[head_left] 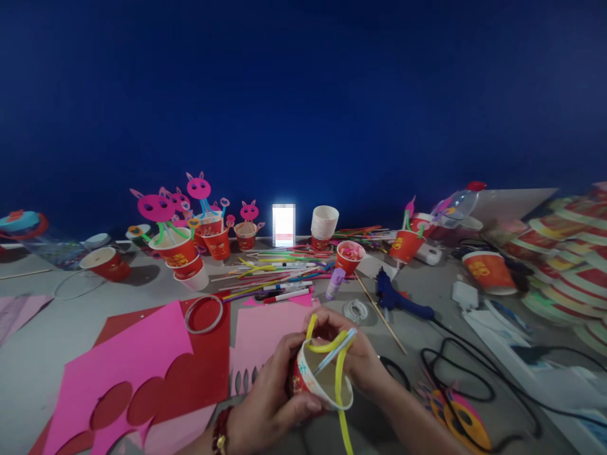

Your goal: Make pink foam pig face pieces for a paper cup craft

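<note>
Apparently midway: the patterned red-and-white paper cup (301, 374) above the grey table's (33, 373) near edge holds yellow (339, 379) and pale-blue stems (336, 349), no face—unlike far-edge cups with round pink paper animal faces (155, 207). Left hand (277, 392) grips it; right hand's (358, 360) pinch—cannot tell.

Before you, a blue wall (303, 95) backs the tabletop (28, 379); at your right, a red-capped bottle (462, 208) and white adapter (465, 295); at your left, a blue-lidded container (19, 221)
</note>
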A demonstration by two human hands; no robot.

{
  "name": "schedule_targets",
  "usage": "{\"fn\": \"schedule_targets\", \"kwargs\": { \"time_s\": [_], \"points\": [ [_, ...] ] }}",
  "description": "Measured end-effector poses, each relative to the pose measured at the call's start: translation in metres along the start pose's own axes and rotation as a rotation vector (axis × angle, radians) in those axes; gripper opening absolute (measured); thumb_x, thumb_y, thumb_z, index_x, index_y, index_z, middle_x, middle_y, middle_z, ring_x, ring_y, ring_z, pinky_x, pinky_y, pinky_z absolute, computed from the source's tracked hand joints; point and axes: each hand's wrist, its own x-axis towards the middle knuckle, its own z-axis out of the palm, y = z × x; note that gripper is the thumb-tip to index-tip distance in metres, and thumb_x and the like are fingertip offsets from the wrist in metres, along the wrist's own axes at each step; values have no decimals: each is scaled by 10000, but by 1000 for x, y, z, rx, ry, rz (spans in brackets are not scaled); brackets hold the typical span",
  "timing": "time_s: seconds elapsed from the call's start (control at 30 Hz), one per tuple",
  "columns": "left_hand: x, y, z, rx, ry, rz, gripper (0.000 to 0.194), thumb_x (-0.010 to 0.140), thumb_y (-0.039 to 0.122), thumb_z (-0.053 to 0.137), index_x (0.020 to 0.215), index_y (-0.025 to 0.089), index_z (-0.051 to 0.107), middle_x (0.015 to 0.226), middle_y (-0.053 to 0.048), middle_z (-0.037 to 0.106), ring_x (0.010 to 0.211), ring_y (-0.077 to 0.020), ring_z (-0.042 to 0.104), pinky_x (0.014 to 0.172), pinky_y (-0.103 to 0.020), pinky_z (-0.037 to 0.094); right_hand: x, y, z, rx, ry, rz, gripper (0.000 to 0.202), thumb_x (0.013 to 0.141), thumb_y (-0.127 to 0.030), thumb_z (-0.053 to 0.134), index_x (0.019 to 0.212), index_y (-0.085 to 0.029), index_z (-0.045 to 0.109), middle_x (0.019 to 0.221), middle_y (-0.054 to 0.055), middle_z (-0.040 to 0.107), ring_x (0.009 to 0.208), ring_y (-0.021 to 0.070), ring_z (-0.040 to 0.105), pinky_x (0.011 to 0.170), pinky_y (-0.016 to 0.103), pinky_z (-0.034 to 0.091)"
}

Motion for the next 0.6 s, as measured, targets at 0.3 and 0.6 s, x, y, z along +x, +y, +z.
{"fn": "schedule_targets", "kwargs": {
  "time_s": [0.3,0.6],
  "points": [
    [1,-5,10,108,84,-54,704,755,355,808,1331,255,416,1256,-99,577,1130,-279,605,971,-411,501,2,-7,4,26,12,48,288,734,-436,799,829,-206,653,785,-4,595,677,153,560,630,257,483],
    [2,-11,2,-30,235,-62,494,869,371,685,1271,239,429,1112,-39,574,943,-188,599,828,-302,514,-8,-4,-8,-296,175,-336,226,883,-268,586,1108,-247,603,1063,85,631,1021,254,618,893,396,531]
  ]
}}
